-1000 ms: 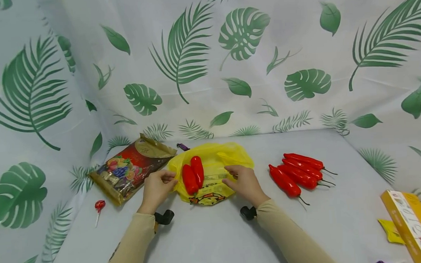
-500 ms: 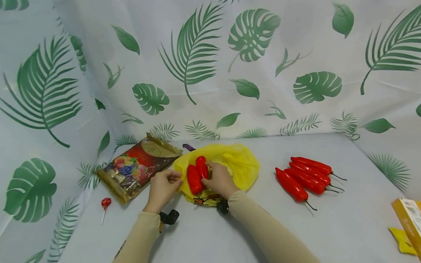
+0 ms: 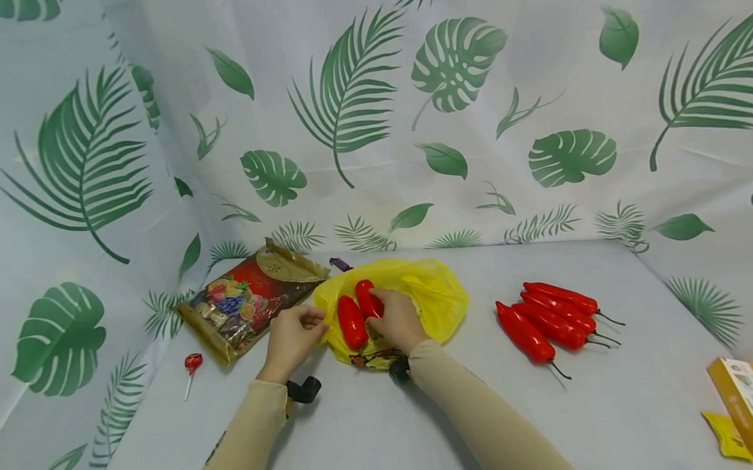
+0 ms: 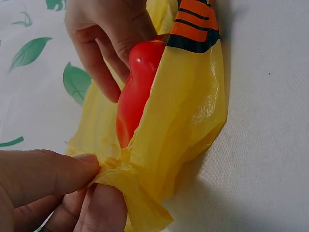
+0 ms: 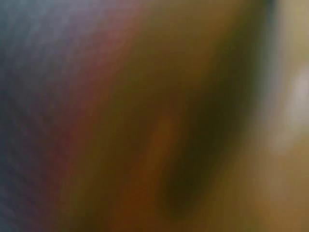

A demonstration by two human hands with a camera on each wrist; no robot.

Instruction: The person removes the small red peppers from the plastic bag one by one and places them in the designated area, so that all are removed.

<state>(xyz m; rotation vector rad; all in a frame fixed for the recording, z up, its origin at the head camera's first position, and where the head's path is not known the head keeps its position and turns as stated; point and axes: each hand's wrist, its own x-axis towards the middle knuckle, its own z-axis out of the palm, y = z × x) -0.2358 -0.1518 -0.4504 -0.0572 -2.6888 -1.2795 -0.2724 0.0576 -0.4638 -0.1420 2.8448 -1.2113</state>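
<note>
A yellow plastic bag (image 3: 446,288) lies on the table with two red chili peppers on it, partly inside. My left hand (image 3: 291,339) pinches the bag's left edge; the left wrist view shows the gathered plastic (image 4: 120,169) between thumb and fingers. My right hand (image 3: 396,320) reaches over the bag and grips the right-hand chili pepper (image 3: 367,297), its lower part hidden by thumb and fingers. The other chili pepper (image 3: 352,323) lies beside it, a small gap between them. The right wrist view is too blurred to make out.
Several more red chili peppers (image 3: 550,324) lie to the right. At left are a gold-and-red candy packet (image 3: 252,298) and a red lollipop (image 3: 193,362). A purple-wrapped sweet (image 3: 340,264) sits behind the bag. A pasta box (image 3: 752,407) and yellow sachet (image 3: 727,435) are at front right.
My right hand has left the bag's right side, moved left and taken hold of the right-hand chili pepper, which now lies slightly apart from the other. My left hand stays at the bag's edge.
</note>
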